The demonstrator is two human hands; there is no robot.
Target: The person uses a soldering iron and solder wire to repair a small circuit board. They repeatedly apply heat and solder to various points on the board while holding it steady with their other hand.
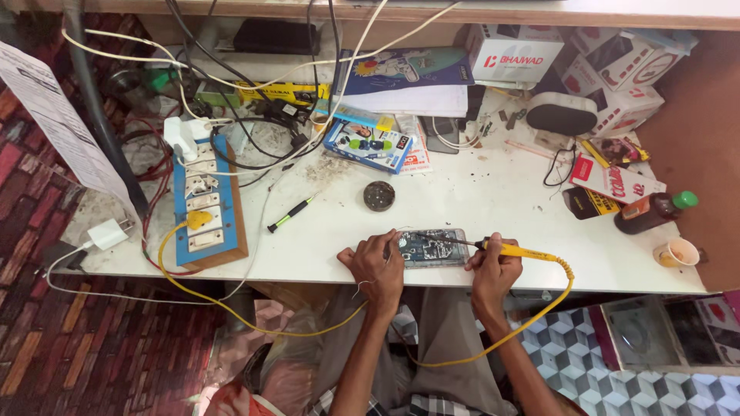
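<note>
Gripping the yellow soldering iron (518, 250) in my right hand (493, 266), I touch its tip to the opened phone (432, 248) at the table's (493, 192) near edge, my left hand (375, 264) pinching thin solder wire (361, 286) beside it.

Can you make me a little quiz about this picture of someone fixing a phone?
1. True or false: the right hand holds the yellow soldering iron.
2. What does the left hand press on?
3. The small screwdriver lies: A) left of the phone, B) right of it, C) on the floor.

Key:
1. True.
2. The opened phone, at its left end.
3. A, on the white table.
</note>
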